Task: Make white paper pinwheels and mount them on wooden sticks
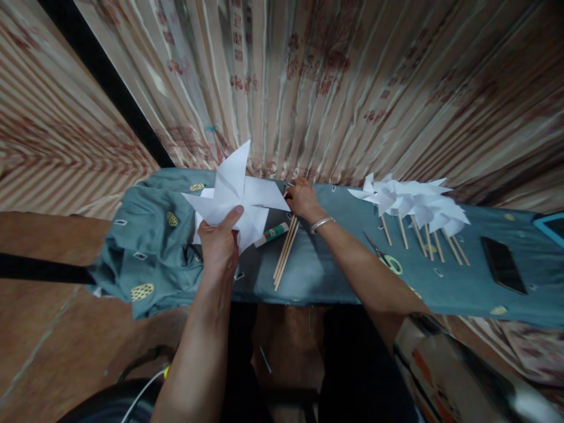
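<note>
From the head camera I see my left hand (219, 244) gripping a white paper pinwheel (235, 197) by its lower edge, thumb on top of the paper and the other fingers hidden behind it, holding it tilted up above the left part of the table. The table is draped in a blue-grey patterned cloth (317, 270), bunched and hanging over the left end, so I cannot see the surface beneath. My right hand (302, 198) is at the far edge of the table, just right of the pinwheel; its fingers are curled down over something small there, but the hand covers it and I cannot tell whether it is grasping anything. A bracelet (322, 223) sits on that wrist. Between my two hands lies a glue stick (271, 234), partly tucked under the pinwheel's lower point, and just beside it a bundle of thin wooden sticks (285, 252) running toward the near edge. Farther right, scissors (382, 256) lie on the cloth, half behind my right forearm. Toward the right end, a cluster of finished pinwheels on sticks (412, 205) overlap so that I cannot count them, and a dark phone (503, 264) lies near the right end.
</note>
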A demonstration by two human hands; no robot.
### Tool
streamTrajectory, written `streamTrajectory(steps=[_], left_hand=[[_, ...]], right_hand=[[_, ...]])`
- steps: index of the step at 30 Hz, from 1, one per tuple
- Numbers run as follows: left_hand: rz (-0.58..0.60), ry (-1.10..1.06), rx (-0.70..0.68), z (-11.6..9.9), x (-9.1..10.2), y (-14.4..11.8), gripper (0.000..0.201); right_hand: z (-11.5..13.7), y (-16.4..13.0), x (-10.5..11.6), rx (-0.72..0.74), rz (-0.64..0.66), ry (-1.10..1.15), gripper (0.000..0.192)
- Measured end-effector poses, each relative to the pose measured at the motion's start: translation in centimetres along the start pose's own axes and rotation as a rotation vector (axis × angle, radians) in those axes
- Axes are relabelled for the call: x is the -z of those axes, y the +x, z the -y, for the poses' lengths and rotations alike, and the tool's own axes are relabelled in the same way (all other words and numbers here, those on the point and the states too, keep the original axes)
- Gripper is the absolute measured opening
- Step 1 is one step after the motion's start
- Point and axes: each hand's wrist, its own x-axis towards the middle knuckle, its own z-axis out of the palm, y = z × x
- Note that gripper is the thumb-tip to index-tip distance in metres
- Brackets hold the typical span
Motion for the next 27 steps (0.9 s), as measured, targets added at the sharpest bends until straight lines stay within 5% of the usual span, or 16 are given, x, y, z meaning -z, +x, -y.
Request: streamTrajectory(steps=[27], left_hand=[[0.012, -0.012, 0.010, 0.4, -0.3, -0.2, 0.040]], right_hand=[[0.4, -1.1, -0.2, 0.058, 0.034, -0.021, 0.035]])
